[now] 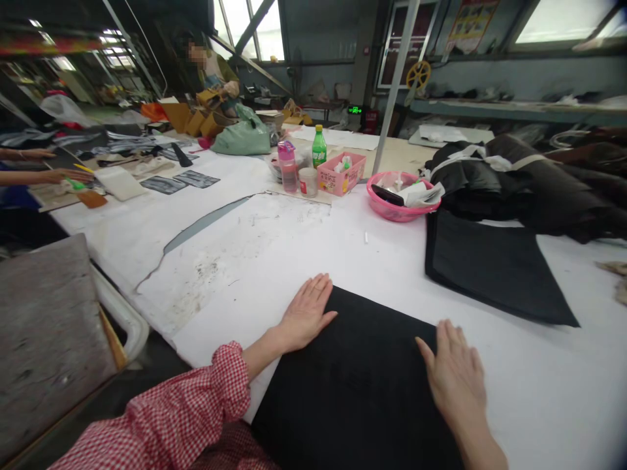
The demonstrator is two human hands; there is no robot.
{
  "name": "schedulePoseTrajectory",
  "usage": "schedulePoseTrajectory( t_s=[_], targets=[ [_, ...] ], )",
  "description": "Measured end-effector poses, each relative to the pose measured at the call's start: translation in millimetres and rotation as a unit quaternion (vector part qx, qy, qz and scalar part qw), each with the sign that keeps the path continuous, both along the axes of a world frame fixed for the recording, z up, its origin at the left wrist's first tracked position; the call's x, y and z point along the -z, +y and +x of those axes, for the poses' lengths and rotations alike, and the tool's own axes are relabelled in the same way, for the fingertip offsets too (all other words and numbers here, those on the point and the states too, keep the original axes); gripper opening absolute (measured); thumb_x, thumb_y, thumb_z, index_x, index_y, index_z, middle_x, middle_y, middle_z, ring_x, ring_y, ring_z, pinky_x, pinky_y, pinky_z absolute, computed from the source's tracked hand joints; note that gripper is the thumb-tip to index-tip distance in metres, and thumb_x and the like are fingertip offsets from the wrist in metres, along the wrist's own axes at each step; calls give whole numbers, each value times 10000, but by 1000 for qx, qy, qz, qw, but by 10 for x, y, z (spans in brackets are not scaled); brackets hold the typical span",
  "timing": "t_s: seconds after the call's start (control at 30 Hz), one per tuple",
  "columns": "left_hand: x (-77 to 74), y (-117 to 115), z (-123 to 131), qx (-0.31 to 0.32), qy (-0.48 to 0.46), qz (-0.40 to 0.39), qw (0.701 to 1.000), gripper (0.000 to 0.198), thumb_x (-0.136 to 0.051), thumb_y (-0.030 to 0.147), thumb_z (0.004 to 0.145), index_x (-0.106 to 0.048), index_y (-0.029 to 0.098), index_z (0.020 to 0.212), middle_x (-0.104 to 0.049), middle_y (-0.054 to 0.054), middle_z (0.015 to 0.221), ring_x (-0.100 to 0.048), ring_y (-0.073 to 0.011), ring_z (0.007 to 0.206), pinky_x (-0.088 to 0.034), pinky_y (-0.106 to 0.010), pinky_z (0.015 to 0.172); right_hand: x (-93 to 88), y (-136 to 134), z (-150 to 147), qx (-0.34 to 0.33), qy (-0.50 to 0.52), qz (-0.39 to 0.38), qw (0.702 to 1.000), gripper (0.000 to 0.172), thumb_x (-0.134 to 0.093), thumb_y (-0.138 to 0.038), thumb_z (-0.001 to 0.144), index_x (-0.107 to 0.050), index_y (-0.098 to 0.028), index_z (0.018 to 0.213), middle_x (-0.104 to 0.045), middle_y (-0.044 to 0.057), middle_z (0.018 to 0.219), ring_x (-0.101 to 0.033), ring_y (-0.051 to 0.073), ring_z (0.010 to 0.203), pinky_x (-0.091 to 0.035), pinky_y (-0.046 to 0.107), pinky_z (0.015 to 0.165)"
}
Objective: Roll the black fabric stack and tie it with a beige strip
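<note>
White-covered surface in a large workroom, with a grey wall behind. At the near edge lies a black sheet, placed flat between the wearer's hands. The left hand rests palm down at its far left corner, fingers extended and side by side, thumb slightly apart; the right hand lies along the far right corner, thumb apart over the black, fingers straight. Neither is clamped on anything.

Handling, as judged from appearance: the sheet is probably light, soft and pliable, neither fragile nor notably slippery, and liable to ruck if pushed from one side. The two far corners offer the best hold, with thumb above and fingers beneath; flat palms suit smoothing.

Count of items: one black sheet between the hands, its layers not distinguishable; one black stack to the right, layers likewise uncountable; one white stick; one pink basket; one pink box; one green bottle; one pink-topped bottle; one jar; two dark patterned pieces. One co-worker stands in the background; two forearms of another person enter at the left edge.
</note>
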State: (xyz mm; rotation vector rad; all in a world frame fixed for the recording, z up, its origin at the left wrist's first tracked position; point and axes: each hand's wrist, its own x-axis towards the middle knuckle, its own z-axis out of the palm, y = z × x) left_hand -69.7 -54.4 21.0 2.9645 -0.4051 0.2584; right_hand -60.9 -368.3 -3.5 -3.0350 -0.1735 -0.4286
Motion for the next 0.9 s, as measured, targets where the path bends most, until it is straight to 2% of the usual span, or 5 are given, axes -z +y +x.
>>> schedulePoseTrajectory(
  t_s=[0.2, 0.43, 0.57, 0.77, 0.9],
  targets=[
    [76, -299, -124, 126, 45, -3, 991, 600, -289, 504, 1004, -279, 160, 1495, -239, -90, 1581, -181, -225, 1472, -120, -418, 1213, -21, 787, -194, -195, 30, 12, 980, 649, -126, -513, 1012, -280, -116, 1502, -296, 106, 1546, -208, 231, 1442, -148, 458, 1172],
    [143, 555, -127, -20, 45, 4, 999, 555, -378, 427, 994, -357, 117, 1454, -294, -134, 1553, -256, -262, 1445, -188, -458, 1200, 127, -275, -120, -32, 52, -6, 998, 752, -74, -579, 977, -344, -73, 1465, -338, 143, 1521, -252, 284, 1421, -230, 512, 1135],
    [-8, 713, -317, -97, 3, -21, 995, 500, -412, 351, 991, -415, 60, 1397, -404, -188, 1473, -335, -293, 1397, -254, -484, 1174, 12, -691, -270, 41, -15, -2, 999, 819, -116, -639, 955, -444, -31, 1394, -442, 253, 1417, -361, 401, 1340, -312, 577, 1054],
    [-242, 306, -834, 134, 40, -138, 981, 444, -530, 451, 942, -529, 179, 1294, -554, -105, 1289, -470, -228, 1256, -400, -382, 1075, -259, -49, -796, -182, 53, 113, 975, 560, -293, -629, 968, -568, -218, 1230, -618, 89, 1206, -589, 266, 1082, -495, 402, 870],
    [-219, 139, -959, 158, 80, -125, 976, 508, -595, 523, 879, -563, 173, 1246, -574, -109, 1184, -512, -255, 1143, -435, -408, 988, -304, 333, -936, -250, 84, 53, 963, 449, -388, -570, 968, -557, -230, 1206, -604, 82, 1171, -562, 282, 1053, -466, 425, 784]
  ],
)
